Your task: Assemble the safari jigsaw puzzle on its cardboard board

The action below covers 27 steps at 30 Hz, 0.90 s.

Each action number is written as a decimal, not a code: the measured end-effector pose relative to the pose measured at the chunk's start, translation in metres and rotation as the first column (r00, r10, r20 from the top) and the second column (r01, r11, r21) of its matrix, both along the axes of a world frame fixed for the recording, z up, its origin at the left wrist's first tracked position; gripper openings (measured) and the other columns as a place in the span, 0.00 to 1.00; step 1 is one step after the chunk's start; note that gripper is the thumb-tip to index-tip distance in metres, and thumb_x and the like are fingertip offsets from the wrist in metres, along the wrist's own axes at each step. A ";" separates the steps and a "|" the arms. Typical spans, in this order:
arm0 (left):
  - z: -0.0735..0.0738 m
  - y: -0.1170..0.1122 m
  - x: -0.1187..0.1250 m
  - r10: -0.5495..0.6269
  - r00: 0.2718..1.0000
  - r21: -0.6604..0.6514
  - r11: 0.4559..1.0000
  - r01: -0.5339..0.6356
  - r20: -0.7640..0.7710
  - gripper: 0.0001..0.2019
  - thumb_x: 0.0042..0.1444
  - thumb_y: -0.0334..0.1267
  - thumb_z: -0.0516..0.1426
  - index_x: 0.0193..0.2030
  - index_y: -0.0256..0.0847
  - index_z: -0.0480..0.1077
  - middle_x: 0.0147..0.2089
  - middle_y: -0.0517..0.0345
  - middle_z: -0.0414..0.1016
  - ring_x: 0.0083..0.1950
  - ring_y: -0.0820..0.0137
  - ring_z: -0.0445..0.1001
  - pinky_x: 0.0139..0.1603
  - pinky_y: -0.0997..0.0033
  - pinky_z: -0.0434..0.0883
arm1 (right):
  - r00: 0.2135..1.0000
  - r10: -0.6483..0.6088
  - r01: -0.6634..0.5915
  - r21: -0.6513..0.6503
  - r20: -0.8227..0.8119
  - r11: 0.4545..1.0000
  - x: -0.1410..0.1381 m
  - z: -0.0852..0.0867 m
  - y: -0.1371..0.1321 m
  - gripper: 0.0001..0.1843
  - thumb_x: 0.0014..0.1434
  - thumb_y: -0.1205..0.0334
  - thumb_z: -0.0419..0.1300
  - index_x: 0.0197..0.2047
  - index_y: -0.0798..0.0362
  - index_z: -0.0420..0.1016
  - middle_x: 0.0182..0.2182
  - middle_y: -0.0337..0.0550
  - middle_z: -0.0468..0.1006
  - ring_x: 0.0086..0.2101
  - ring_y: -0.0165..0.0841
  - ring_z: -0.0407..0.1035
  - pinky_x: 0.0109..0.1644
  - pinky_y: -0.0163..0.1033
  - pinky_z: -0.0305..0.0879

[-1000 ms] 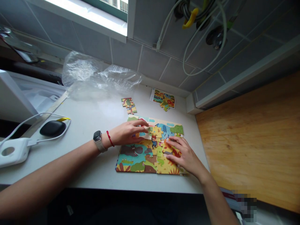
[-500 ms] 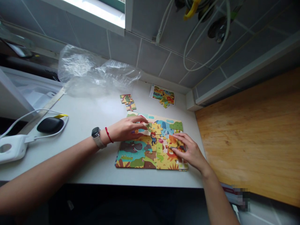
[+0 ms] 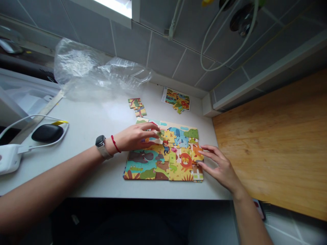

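Note:
A colourful cardboard jigsaw puzzle [image 3: 163, 160] of jungle animals lies assembled on the white counter [image 3: 89, 119]. My left hand [image 3: 135, 137] rests over its upper left part, with the fingertips gripping a pale puzzle piece [image 3: 153, 137] that is partly hidden beneath them. My right hand [image 3: 219, 166] is spread open, its fingertips at the puzzle's right edge and holding nothing. A small cluster of joined pieces [image 3: 135, 106] lies beyond the puzzle. Farther right is a printed picture card [image 3: 176, 99] with a few pieces [image 3: 178, 108] at its lower edge.
A crumpled clear plastic bag [image 3: 94, 71] lies against the tiled wall. A black oval object [image 3: 47, 133] and a white power adapter [image 3: 9, 158] with its cable sit to the left. A wooden board [image 3: 270, 143] lies beyond the counter's right edge.
My right hand has moved right, off the puzzle, and uncovered the lion. My left hand stays on the same piece. The view has tilted slightly.

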<state>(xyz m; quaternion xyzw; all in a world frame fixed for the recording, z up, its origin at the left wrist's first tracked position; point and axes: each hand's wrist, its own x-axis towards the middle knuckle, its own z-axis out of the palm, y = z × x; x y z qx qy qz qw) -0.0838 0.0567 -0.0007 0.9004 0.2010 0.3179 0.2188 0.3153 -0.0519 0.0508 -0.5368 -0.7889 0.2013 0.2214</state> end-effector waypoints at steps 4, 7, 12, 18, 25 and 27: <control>-0.001 0.000 0.000 0.008 1.000 0.003 1.000 -0.008 -0.013 0.09 0.71 0.40 0.59 0.53 0.42 0.77 0.60 0.45 0.78 0.61 0.58 0.79 0.60 0.54 0.80 | 0.996 0.071 -0.068 -0.069 0.049 0.995 0.009 -0.001 -0.027 0.18 0.66 0.61 0.67 0.58 0.39 0.83 0.59 0.48 0.78 0.58 0.44 0.76 0.62 0.49 0.78; -0.001 0.000 0.001 0.006 1.000 -0.017 1.000 -0.006 -0.008 0.09 0.70 0.40 0.60 0.53 0.43 0.78 0.60 0.46 0.78 0.61 0.59 0.79 0.61 0.56 0.80 | 0.994 0.087 -0.080 -0.106 0.063 0.991 0.013 -0.006 -0.046 0.19 0.66 0.62 0.67 0.59 0.39 0.82 0.60 0.48 0.78 0.59 0.44 0.76 0.62 0.48 0.78; 0.000 0.000 0.001 -0.010 1.000 -0.039 0.999 0.010 -0.001 0.09 0.70 0.39 0.60 0.53 0.44 0.79 0.60 0.46 0.78 0.62 0.60 0.78 0.61 0.56 0.79 | 0.993 0.100 -0.093 -0.106 0.059 0.990 0.012 -0.014 -0.058 0.17 0.67 0.64 0.65 0.57 0.41 0.84 0.62 0.47 0.79 0.60 0.43 0.76 0.65 0.49 0.77; -0.003 0.000 0.000 0.005 0.999 -0.008 1.000 -0.006 -0.047 0.10 0.70 0.39 0.60 0.55 0.45 0.78 0.61 0.47 0.78 0.63 0.60 0.78 0.62 0.57 0.79 | 0.983 0.145 -0.141 -0.043 0.108 0.989 0.012 -0.015 -0.056 0.18 0.67 0.66 0.64 0.56 0.39 0.85 0.63 0.46 0.79 0.62 0.45 0.75 0.64 0.54 0.77; -0.002 0.000 0.000 0.016 0.999 0.005 1.000 -0.015 -0.041 0.09 0.70 0.40 0.60 0.54 0.44 0.78 0.61 0.47 0.78 0.62 0.60 0.79 0.61 0.58 0.79 | 0.969 0.162 -0.170 0.025 0.186 0.985 0.007 -0.017 -0.061 0.20 0.68 0.63 0.66 0.61 0.42 0.81 0.62 0.48 0.80 0.64 0.49 0.72 0.65 0.60 0.76; -0.003 0.000 0.000 0.014 0.999 0.005 1.000 -0.014 -0.035 0.10 0.70 0.40 0.60 0.54 0.44 0.78 0.60 0.47 0.78 0.61 0.60 0.79 0.61 0.58 0.79 | 0.969 0.147 -0.160 0.048 0.197 0.986 0.005 -0.019 -0.064 0.23 0.68 0.63 0.66 0.64 0.41 0.79 0.62 0.48 0.80 0.63 0.49 0.73 0.64 0.61 0.77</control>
